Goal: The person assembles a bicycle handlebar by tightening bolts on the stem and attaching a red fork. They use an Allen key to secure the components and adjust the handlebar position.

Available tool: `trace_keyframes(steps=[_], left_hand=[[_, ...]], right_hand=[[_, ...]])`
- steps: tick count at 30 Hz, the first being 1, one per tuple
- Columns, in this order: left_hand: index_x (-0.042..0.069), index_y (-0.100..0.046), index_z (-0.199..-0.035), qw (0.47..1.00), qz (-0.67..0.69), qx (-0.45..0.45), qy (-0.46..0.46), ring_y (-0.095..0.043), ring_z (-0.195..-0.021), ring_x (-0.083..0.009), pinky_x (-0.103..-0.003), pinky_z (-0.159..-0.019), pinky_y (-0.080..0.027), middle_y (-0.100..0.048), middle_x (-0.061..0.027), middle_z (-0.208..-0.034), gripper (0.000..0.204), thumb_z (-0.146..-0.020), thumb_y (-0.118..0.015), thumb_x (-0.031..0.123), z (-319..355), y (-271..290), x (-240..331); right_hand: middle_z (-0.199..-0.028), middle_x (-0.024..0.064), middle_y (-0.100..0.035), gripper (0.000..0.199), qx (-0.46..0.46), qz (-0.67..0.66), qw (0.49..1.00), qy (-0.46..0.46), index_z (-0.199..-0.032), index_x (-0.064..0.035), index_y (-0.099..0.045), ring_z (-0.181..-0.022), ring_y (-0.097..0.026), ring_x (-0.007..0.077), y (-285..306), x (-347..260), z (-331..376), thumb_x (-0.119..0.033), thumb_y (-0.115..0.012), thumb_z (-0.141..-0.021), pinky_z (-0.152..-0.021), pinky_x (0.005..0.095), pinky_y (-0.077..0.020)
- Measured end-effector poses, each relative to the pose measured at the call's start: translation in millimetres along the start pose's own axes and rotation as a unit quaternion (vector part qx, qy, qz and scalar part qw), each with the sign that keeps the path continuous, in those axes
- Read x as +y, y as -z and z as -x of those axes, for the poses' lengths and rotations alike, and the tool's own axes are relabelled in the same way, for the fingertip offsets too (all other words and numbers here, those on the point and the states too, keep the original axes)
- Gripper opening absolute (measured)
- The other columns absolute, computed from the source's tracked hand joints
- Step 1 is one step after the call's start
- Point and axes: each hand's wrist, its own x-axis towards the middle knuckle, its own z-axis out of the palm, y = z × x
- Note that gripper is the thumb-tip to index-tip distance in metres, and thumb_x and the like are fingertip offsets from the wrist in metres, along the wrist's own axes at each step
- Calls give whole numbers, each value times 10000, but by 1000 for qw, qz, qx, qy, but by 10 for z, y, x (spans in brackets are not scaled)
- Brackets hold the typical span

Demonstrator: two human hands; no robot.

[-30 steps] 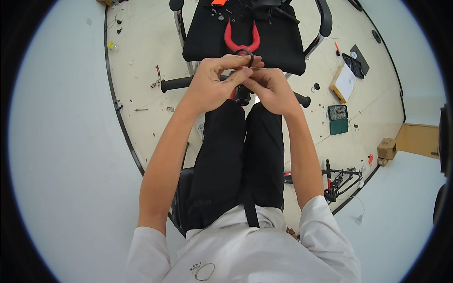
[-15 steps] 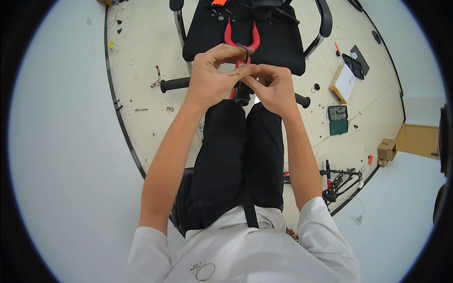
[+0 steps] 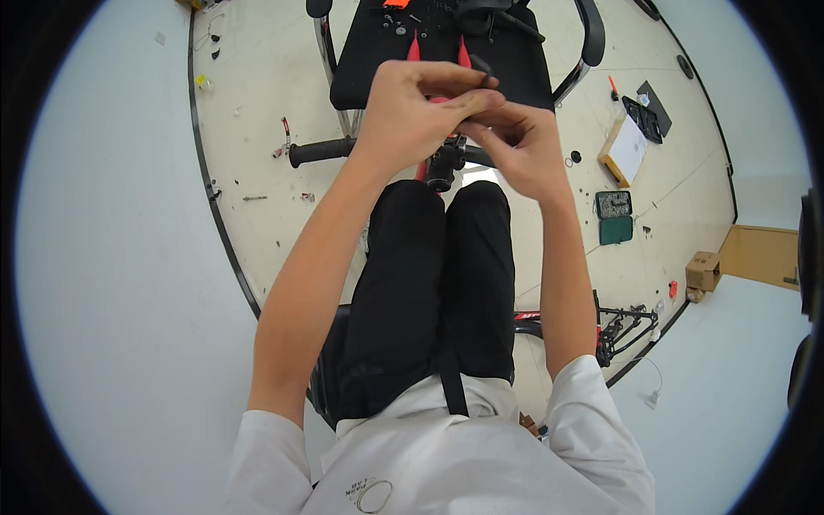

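My left hand (image 3: 410, 110) and my right hand (image 3: 525, 153) meet above the handlebar, their fingers closed in a pinch. A small, dark, bent piece (image 3: 483, 69) sticks out past the left fingertips; its kind is unclear. What the right fingers hold is hidden between the hands. Beneath them lies a black handlebar, with a ribbed grip (image 3: 319, 153) showing on the left and a black stem (image 3: 441, 169) in the middle. Beyond the hands, the two red prongs of a bicycle fork (image 3: 415, 47) point away over the chair; my hands cover its middle.
A black chair seat (image 3: 360, 81) faces me, bearing small metal parts (image 3: 401, 30) and a bicycle saddle (image 3: 482, 15). On the floor at right are a green case (image 3: 614, 230), a white-topped box (image 3: 625, 150) and a black toolbox (image 3: 644, 118). A bicycle frame (image 3: 605, 330) lies farther back.
Both hands have moved right and slightly away from me, off the stem. The dark bent piece has moved right with them and tilted. The right end of the handlebar is now covered.
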Motion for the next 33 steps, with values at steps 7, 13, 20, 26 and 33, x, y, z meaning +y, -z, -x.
trace_keyframes(steps=[7,13,20,26,33], left_hand=[[-59,-733,-1049,997,2,-59,48,-722,-835,-148,-259,-759,-592,-750,-115,-904,210,-870,-747,49,-12,-67,-181],[-71,-718,-1082,996,20,-73,44,-720,-874,-155,-269,-776,-593,-747,-119,-911,229,-892,-736,54,1,-50,-214],[-72,-723,-1072,996,36,-81,33,-720,-873,-161,-278,-788,-592,-747,-126,-935,220,-877,-738,28,41,-37,-199],[-68,-738,-1005,999,-10,-38,10,-716,-846,-159,-279,-771,-585,-746,-125,-915,191,-828,-771,-5,66,18,-250],[-22,-765,-988,1000,-1,9,-4,-710,-765,-136,-250,-730,-568,-756,-84,-851,197,-796,-776,23,84,-24,-354]], right_hand=[[-687,-34,-666,145,-1,30,999,-38,-971,-30,-781,-507,-314,7,111,62,159,-45,-724,-838,-459,223,-245],[-716,-19,-694,126,12,32,998,-49,-952,-11,-770,-504,-316,1,66,67,196,-34,-717,-841,-461,224,-251],[-707,-41,-662,134,5,0,999,-47,-986,19,-754,-531,-352,-13,44,126,216,-26,-720,-865,-479,201,-246],[-702,-36,-674,145,32,26,999,-30,-980,1,-763,-520,-341,-10,-33,33,229,-26,-746,-839,-467,204,-237],[-782,4,-735,168,48,41,997,-38,-1006,-14,-772,-531,-375,-7,-69,46,238,-16,-715,-849,-464,208,-282]])
